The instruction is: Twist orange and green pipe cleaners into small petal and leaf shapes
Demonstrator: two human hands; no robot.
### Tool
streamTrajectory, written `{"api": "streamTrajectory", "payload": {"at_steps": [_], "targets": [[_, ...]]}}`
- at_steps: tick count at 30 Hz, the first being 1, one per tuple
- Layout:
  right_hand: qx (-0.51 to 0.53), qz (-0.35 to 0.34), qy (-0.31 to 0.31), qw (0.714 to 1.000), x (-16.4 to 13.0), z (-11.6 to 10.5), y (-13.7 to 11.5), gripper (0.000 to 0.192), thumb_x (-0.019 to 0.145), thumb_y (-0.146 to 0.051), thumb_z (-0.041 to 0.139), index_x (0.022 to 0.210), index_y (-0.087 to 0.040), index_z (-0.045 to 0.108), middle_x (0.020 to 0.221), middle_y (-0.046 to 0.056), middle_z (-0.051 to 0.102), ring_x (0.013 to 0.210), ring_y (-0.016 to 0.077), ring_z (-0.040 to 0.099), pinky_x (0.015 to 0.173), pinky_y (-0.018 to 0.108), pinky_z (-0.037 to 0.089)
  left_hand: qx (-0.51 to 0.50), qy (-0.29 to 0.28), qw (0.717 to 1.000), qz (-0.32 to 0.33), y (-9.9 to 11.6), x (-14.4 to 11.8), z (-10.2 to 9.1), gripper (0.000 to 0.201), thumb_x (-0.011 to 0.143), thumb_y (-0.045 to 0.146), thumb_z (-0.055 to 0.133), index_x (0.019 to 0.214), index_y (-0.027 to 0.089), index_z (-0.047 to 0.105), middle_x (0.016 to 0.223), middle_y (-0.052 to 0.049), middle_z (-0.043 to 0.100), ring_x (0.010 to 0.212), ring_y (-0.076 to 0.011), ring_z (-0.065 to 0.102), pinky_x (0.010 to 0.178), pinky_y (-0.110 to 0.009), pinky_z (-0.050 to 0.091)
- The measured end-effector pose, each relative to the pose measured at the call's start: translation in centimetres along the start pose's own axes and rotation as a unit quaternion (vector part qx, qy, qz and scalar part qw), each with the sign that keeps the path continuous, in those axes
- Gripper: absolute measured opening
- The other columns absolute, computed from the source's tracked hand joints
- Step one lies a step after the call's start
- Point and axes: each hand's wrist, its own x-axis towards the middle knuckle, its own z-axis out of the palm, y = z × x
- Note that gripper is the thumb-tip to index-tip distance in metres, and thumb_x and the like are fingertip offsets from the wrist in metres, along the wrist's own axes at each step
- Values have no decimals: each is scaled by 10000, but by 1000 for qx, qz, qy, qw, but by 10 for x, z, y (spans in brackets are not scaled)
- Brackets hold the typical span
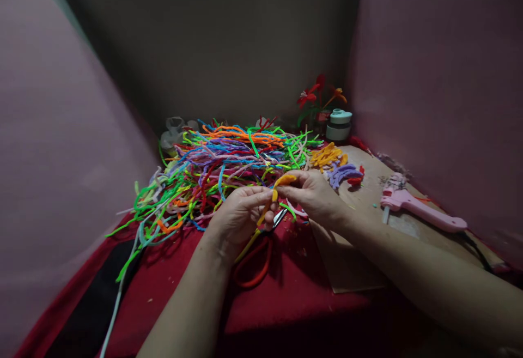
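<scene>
— What's in your hands?
— My left hand (241, 211) and right hand (314, 194) both pinch a fuzzy orange stem (278, 186), bent, near the centre.
— Behind it?
— A tangled bright pile (220, 162); smooth pink glue gun (420, 211) at right.

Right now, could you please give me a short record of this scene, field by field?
Left hand: left hand pinches the lower end of the orange pipe cleaner
Right hand: right hand pinches its bent upper end
Under the hands: scissors with orange handles on the red cloth
Behind: pile of mixed pipe cleaners
Right side: pink glue gun on cardboard; yellow pieces and purple pieces
Far corner: small flowers, round container
</scene>
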Motion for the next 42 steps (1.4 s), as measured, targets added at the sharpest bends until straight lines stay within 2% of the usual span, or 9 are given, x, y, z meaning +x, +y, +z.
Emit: {"api": "streamTrajectory", "payload": {"at_steps": [9, 15, 18, 21, 26, 28, 32, 37, 42], "targets": [[-199, -105, 32, 974, -6, 1, -1, 176, 768, -182, 517, 599, -158, 562, 555, -18, 515, 533, 88, 429, 536, 235, 320, 210, 107, 970, 63, 1, -4, 14, 143, 724, 269, 602, 657, 145, 579, 546, 7, 531, 416, -74, 412, 423, -215, 326], [-157, -27, 88, 983, -7, 7, 4, 128, 722, -175, 517, 599, -159, 551, 546, -24, 488, 538, 93, 405, 538, 245, 308, 672, 220, 620, 339, -17, -2, 26, 211, 835, 208, 460, 670, 170, 586, 655, -52, 547, 624, -146, 486, 603, -274, 320], [-30, 53, 73, 995, -5, 6, 4, 141, 705, -181, 505, 565, -163, 510, 472, -54, 409, 468, 73, 350, 474, 229, 273, 716, 224, 550, 368, -23, -1, 26, 232, 860, 204, 437, 707, 174, 609, 643, -57, 533, 631, -156, 485, 624, -288, 315], [44, 91, 60, 993, -2, 4, 4, 109, 669, -198, 540, 572, -155, 517, 456, -67, 408, 427, 58, 329, 433, 220, 234, 644, 225, 640, 355, -17, 0, 22, 206, 846, 222, 469, 723, 161, 621, 706, -65, 568, 686, -162, 516, 675, -285, 356], [50, 74, 13, 996, 1, 1, -3, 71, 649, -205, 575, 624, -139, 575, 499, -51, 492, 430, 56, 385, 439, 215, 273, 287, 94, 941, 155, 3, -1, 3, 328, 851, 387, 469, 829, 135, 678, 831, -73, 668, 778, -174, 600, 747, -280, 439], [30, 57, -20, 998, 1, 2, -8, 71, 656, -196, 571, 619, -137, 582, 522, -36, 524, 446, 60, 412, 452, 216, 292, 175, 23, 981, 84, 6, -2, -5, 363, 847, 409, 471, 806, 119, 687, 791, -78, 685, 740, -175, 619, 747, -293, 456], [-6, 18, -52, 998, -2, 2, -11, 75, 678, -190, 554, 635, -141, 590, 547, -19, 554, 494, 81, 465, 488, 223, 336, 118, -83, 989, 3, 7, -8, -10, 343, 839, 374, 496, 791, 86, 675, 704, -106, 680, 614, -165, 617, 645, -292, 471], [-91, -26, -9, 995, -3, 2, -1, 92, 697, -156, 521, 642, -146, 594, 593, -12, 571, 551, 91, 479, 543, 229, 366, 253, -67, 965, 22, 9, -12, 3, 231, 840, 321, 485, 818, 124, 605, 684, -79, 669, 560, -146, 600, 590, -264, 458], [-141, 15, 107, 984, 1, 1, 9, 116, 695, -176, 512, 598, -140, 565, 558, -20, 511, 538, 94, 427, 530, 240, 337, 607, 169, 760, 161, -7, -1, 22, 147, 806, 124, 421, 749, 157, 552, 717, -105, 641, 682, -202, 611, 644, -291, 413]]}}
